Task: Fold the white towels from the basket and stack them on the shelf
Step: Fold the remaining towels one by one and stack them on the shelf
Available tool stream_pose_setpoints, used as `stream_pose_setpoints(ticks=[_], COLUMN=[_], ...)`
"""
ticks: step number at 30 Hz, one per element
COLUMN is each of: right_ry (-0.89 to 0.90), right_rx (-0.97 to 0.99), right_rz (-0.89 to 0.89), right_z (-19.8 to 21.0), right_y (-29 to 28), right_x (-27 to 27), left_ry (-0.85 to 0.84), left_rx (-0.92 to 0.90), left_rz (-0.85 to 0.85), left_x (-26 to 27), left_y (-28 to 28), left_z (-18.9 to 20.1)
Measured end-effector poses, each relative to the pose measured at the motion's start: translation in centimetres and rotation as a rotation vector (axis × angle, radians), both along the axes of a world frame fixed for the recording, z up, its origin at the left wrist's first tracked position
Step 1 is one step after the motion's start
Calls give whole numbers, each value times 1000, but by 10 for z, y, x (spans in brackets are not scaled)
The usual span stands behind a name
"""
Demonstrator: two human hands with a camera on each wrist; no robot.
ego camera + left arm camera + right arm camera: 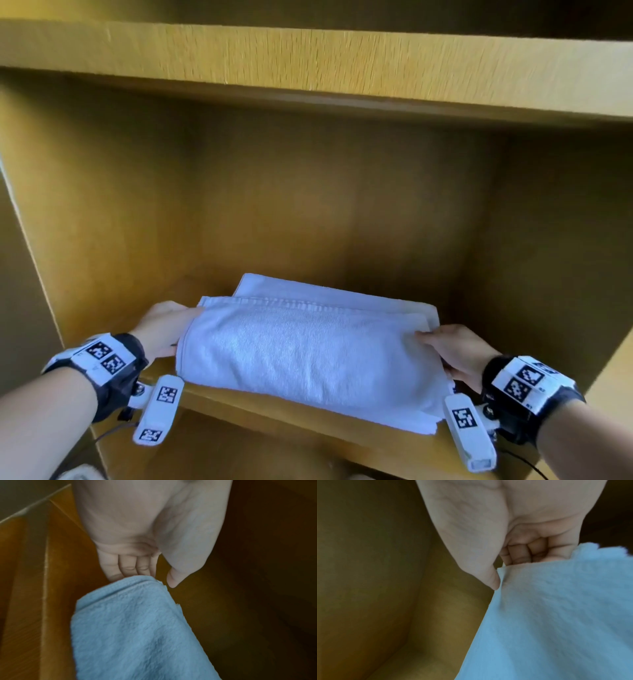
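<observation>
A folded white towel (308,356) lies on a second folded white towel (308,287) on the wooden shelf board (260,407). Its front edge overhangs the board slightly. My left hand (161,325) is at the towel's left end. In the left wrist view its fingers (128,568) run straight under the towel (133,628), and the thumb (173,580) stays free beside it. My right hand (445,346) holds the right end. In the right wrist view its fingers (522,553) curl under the towel (556,615), and the thumb (494,581) presses the edge.
The compartment is boxed in by an upper shelf board (308,58), a left wall (85,205), a right wall (565,240) and a back panel (325,205). Bare board shows on both sides of the towels. Another compartment opens below the board.
</observation>
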State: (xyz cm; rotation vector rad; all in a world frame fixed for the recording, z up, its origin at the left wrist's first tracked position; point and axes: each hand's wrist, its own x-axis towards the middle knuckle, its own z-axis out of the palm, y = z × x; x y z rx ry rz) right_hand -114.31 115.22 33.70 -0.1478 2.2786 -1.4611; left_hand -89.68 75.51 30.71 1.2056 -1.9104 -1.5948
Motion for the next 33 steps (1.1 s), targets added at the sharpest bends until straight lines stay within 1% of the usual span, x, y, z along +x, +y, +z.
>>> stream_pose_setpoints(ticks=[4, 7, 11, 15, 17, 19, 21, 24, 28, 30, 33], right_ry=[77, 113, 71, -15, -7, -7, -23, -1, 104, 155, 224], right_rx=[67, 100, 90, 63, 54, 47, 6, -68, -186, -236, -234], right_rz=[40, 32, 50, 117, 165, 199, 208, 160, 70, 58, 76], right_z=[-5, -7, -16, -29, -31, -30, -28, -23, -10, -2, 12], right_y=[11, 20, 32, 44, 48, 52, 54, 56, 56, 55, 51], right_x=[16, 29, 42, 50, 55, 59, 62, 69, 76, 78, 78], left_ry=[32, 7, -66, -169, -191, -187, -156, -37, 124, 216, 291], left_rx=[39, 37, 42, -35, -91, -140, -148, -55, -48, -29, -14], left_rz=[-4, -9, -38, -126, -161, -158, -127, -84, -105, -119, -108], left_x=[20, 32, 44, 55, 59, 62, 64, 70, 73, 71, 66], left_y=[10, 13, 19, 26, 27, 27, 27, 34, 37, 36, 34], left_z=[-9, -20, -34, -45, -48, -48, -46, -36, -18, -7, 7])
